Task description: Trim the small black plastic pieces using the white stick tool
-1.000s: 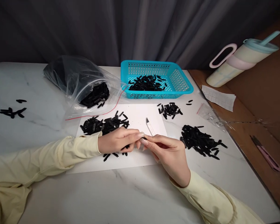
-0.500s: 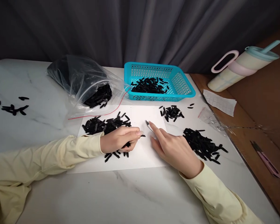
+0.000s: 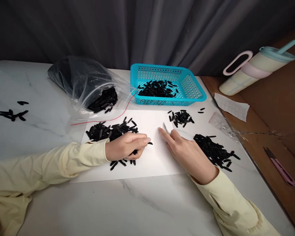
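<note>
My left hand [image 3: 126, 145] is closed, thumb against the curled fingers, and pinches a small black strip-like piece [image 3: 150, 143] whose tip pokes out past the thumb. It hovers over a pile of similar black pieces [image 3: 118, 129] on a white sheet [image 3: 147, 170]. My right hand [image 3: 186, 152] is closed around a small knife [image 3: 165, 126]; only its slim metal blade shows beyond the fingers, and the handle is hidden in the hand. The blade is apart from the piece, to its upper right. Beside the right wrist lies another heap of black pieces [image 3: 212, 150].
Behind are a clear zip bag [image 3: 86, 85] spilling black pieces and a turquoise basket [image 3: 196, 95] holding more. A smaller pile [image 3: 182, 117] lies before the basket, a few pieces [image 3: 13, 114] far left. Rightward: a tumbler [image 3: 250, 73], paper slip [image 3: 232, 106], small plastic bag [image 3: 221, 124], pink-handled tool [image 3: 281, 168].
My right hand has moved slightly right and away from the left hand, and the blade has swung to point more upward. My left hand has stayed nearly still with the black piece.
</note>
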Demonstrator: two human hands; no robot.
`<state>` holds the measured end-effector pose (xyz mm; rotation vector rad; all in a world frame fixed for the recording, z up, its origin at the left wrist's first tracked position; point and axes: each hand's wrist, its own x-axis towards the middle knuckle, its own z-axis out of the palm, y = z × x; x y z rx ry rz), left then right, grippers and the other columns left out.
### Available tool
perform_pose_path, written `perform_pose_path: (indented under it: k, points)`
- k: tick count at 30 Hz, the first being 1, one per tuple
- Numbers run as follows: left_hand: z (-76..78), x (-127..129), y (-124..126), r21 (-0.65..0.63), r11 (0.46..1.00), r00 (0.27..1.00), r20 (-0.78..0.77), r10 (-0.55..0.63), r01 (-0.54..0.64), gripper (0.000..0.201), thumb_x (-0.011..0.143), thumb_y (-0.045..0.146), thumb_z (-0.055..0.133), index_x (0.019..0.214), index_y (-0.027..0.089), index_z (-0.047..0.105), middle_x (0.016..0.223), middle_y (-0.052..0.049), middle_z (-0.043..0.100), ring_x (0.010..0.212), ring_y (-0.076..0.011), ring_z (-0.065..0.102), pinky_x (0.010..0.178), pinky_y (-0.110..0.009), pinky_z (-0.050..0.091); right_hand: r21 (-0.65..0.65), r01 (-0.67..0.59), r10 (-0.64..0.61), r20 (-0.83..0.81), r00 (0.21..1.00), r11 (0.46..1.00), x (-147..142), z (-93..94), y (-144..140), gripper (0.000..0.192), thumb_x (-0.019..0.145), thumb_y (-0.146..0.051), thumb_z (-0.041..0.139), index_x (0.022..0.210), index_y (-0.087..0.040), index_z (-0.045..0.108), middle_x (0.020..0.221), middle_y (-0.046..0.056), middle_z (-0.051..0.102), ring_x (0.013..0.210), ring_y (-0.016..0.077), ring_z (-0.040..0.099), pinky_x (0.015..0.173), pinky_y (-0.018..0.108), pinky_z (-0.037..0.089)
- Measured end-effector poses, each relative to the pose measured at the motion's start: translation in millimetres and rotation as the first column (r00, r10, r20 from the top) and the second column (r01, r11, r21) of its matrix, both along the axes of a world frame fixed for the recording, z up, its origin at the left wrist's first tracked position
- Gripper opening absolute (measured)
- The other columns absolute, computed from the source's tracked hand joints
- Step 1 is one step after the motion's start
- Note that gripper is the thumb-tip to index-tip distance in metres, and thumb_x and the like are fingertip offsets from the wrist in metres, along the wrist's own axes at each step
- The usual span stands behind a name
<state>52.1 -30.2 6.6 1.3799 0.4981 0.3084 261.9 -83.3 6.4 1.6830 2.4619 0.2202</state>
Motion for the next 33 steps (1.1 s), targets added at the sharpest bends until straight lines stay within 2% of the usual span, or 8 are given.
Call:
perform_pose_path:
  k: [2, 5, 9, 11, 16, 19, 23, 33]
  points:
    - [0.2, 0.4, 0.0, 0.000, 1.000, 1.000, 0.001, 0.007, -0.007, 0.033, 0.092, 0.031, 0.032, 0.061, 0.018, 0.033, 0.039, 0.009, 0.035, 0.033, -0.0040, 0.028, 0.036, -0.018, 0.026, -0.034, -0.004, -0.005, -0.251, 0.968, 0.999, 8.0, 6.4, 1.9, 0.039, 0.085, -0.007, 0.041, 0.121, -0.013, 0.053, 0.087, 0.008, 0.062, 0.055, 0.0165, 0.060, 0.047, 0.028, 0.045]
    - [-0.2, 0.9, -0.2, -0.004, 1.000, 1.000, 0.010, 0.016, -0.016, 0.033, 0.091, 0.032, 0.033, 0.061, 0.019, 0.032, 0.039, 0.009, 0.035, 0.033, -0.0040, 0.028, 0.036, -0.018, 0.026, -0.065, 0.060, -0.088, -0.682, 0.726, 0.996, 19.8, 21.4, 3.1, 0.026, 0.088, -0.015, 0.042, 0.104, -0.017, 0.062, 0.089, 0.006, 0.067, 0.065, 0.0156, 0.065, 0.059, 0.026, 0.053]
    - [-1.7, 0.8, 0.1, -0.021, 0.999, 0.999, 0.021, 0.032, -0.032, 0.033, 0.091, 0.033, 0.033, 0.061, 0.019, 0.032, 0.039, 0.009, 0.035, 0.033, -0.0038, 0.027, 0.035, -0.018, 0.026, -0.072, 0.158, -0.139, -0.873, 0.468, 0.985, 27.6, 32.0, 1.1, 0.028, 0.085, -0.024, 0.052, 0.112, -0.023, 0.059, 0.105, 0.003, 0.066, 0.071, 0.0162, 0.067, 0.052, 0.024, 0.054]
    - [-2.0, 0.5, 0.3, -0.033, 0.999, 0.999, 0.024, 0.039, -0.038, 0.033, 0.092, 0.033, 0.033, 0.062, 0.019, 0.032, 0.039, 0.009, 0.035, 0.032, -0.0038, 0.027, 0.035, -0.017, 0.026, 0.109, 0.265, -0.045, -0.855, 0.517, 0.958, 28.5, 28.1, 0.4, 0.022, 0.083, -0.022, 0.056, 0.103, -0.024, 0.063, 0.096, 0.002, 0.069, 0.074, 0.0178, 0.067, 0.055, 0.026, 0.054]
    - [-0.7, 0.3, 0.3, -0.059, 0.997, 0.998, 0.030, 0.053, -0.051, 0.033, 0.092, 0.031, 0.033, 0.062, 0.018, 0.033, 0.039, 0.009, 0.035, 0.032, -0.0036, 0.028, 0.034, -0.017, 0.025, 0.508, 0.462, 0.021, -0.689, 0.725, 0.727, 25.9, 15.3, 0.4, 0.001, 0.078, -0.023, 0.063, 0.077, -0.023, 0.063, 0.053, -0.002, 0.061, 0.051, 0.0169, 0.061, 0.047, 0.028, 0.042]
    - [-0.8, 1.0, 0.6, -0.076, 0.996, 0.998, 0.034, 0.055, -0.053, 0.033, 0.092, 0.030, 0.033, 0.061, 0.018, 0.033, 0.038, 0.009, 0.035, 0.032, -0.0036, 0.027, 0.034, -0.017, 0.025, 0.275, 0.518, -0.031, -0.862, 0.507, 0.810, 19.5, 19.3, -2.1, 0.012, 0.081, -0.031, 0.062, 0.073, -0.022, 0.058, 0.047, -0.004, 0.056, 0.038, 0.0121, 0.048, 0.041, 0.026, 0.036]
    - [-2.6, 2.0, 1.1, -0.099, 0.993, 0.997, 0.051, 0.064, -0.059, 0.034, 0.092, 0.031, 0.034, 0.061, 0.018, 0.033, 0.038, 0.009, 0.033, 0.032, -0.0038, 0.027, 0.035, -0.017, 0.025, -0.131, 0.319, -0.205, -0.956, 0.209, 0.938, 7.1, 26.8, -5.7, 0.026, 0.086, -0.037, 0.054, 0.066, -0.021, 0.050, 0.040, -0.005, 0.051, 0.031, 0.0085, 0.037, 0.036, 0.024, 0.031]
    - [3.8, 3.3, 0.0, -0.165, 0.983, 0.996, 0.036, 0.083, -0.076, 0.033, 0.090, 0.031, 0.038, 0.061, 0.015, 0.041, 0.041, 0.008, 0.034, 0.033, -0.0031, 0.028, 0.034, -0.016, 0.024, -0.376, 0.031, -0.356, -0.843, 0.403, 0.926, 0.2, 11.0, -1.5, 0.025, 0.083, -0.038, 0.057, 0.072, -0.017, 0.064, 0.062, 0.003, 0.063, 0.045, 0.0121, 0.055, 0.046, 0.025, 0.046]
